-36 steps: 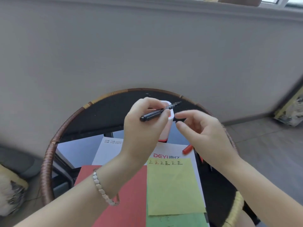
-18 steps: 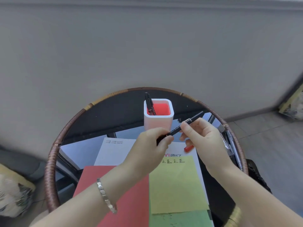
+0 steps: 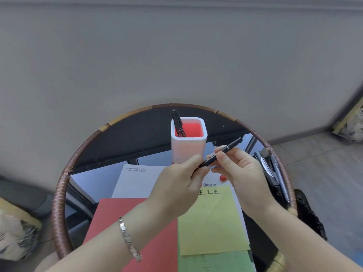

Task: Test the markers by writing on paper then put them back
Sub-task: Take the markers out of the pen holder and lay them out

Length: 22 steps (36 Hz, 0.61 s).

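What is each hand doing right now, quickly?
Left hand: closed, pinching the lower end of the black marker.
Right hand: closed, gripping the same marker further up its barrel.

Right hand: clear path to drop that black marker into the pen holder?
Probably yes. The pen holder stands just beyond the right hand with nothing between, and only one other marker leans in its left corner. But the left hand also pinches the black marker and must let go.

Pen holder (image 3: 188, 152) mouth mostly open, leaning marker (image 3: 176, 120) in its left corner, spare markers (image 3: 267, 169) lying far right.
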Each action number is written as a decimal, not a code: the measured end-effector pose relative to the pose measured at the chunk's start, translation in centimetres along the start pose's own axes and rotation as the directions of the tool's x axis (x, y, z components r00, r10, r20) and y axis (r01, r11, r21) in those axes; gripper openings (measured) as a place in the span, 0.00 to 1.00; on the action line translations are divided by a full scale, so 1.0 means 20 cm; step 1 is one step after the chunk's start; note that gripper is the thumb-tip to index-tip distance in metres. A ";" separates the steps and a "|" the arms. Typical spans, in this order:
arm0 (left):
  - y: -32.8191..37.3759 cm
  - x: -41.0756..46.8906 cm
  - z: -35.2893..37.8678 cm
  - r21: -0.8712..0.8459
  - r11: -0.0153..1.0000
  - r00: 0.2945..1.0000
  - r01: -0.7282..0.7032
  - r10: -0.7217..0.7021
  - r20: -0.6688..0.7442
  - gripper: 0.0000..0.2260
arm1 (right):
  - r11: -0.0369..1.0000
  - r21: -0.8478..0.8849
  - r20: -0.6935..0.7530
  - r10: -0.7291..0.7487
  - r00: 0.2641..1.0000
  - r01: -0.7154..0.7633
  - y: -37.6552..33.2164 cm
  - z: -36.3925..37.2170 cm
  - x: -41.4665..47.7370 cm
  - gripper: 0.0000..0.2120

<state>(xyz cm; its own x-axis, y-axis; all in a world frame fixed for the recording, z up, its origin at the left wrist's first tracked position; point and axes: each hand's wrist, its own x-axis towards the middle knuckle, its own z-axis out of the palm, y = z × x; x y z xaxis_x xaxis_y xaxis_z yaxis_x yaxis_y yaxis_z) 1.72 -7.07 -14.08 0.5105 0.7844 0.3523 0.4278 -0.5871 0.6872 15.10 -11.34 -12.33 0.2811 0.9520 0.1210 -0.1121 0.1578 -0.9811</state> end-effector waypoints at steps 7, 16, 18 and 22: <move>0.03 0.02 -0.01 -0.082 0.988 0.992 0.128 -0.126 0.027 0.10 | 1.000 -0.017 -0.083 -0.027 0.996 0.025 -0.03 -0.05 0.09 0.07; -0.10 -0.03 -0.06 -0.136 0.899 0.910 0.416 -0.412 0.057 0.06 | 0.708 -0.700 -0.099 0.028 0.995 -0.090 0.04 -0.21 0.31 0.08; -0.09 -0.04 -0.07 -0.143 0.902 0.913 0.407 -0.403 0.055 0.08 | 0.590 -0.805 -0.041 0.049 0.998 -0.062 0.11 -0.19 0.33 0.05; -0.08 -0.05 -0.08 -0.137 0.921 0.931 0.365 -0.365 0.024 0.09 | 0.442 -0.896 0.031 0.148 0.989 -0.037 0.19 -0.14 0.35 0.13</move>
<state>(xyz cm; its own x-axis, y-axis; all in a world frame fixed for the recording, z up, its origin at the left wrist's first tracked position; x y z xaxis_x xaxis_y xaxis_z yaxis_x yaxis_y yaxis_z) -0.64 -6.65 -14.53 0.3372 0.9394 0.0616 0.4783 -0.2273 0.8483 19.29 -4.86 -15.69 0.2313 0.9727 -0.0204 0.7942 -0.2009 -0.5735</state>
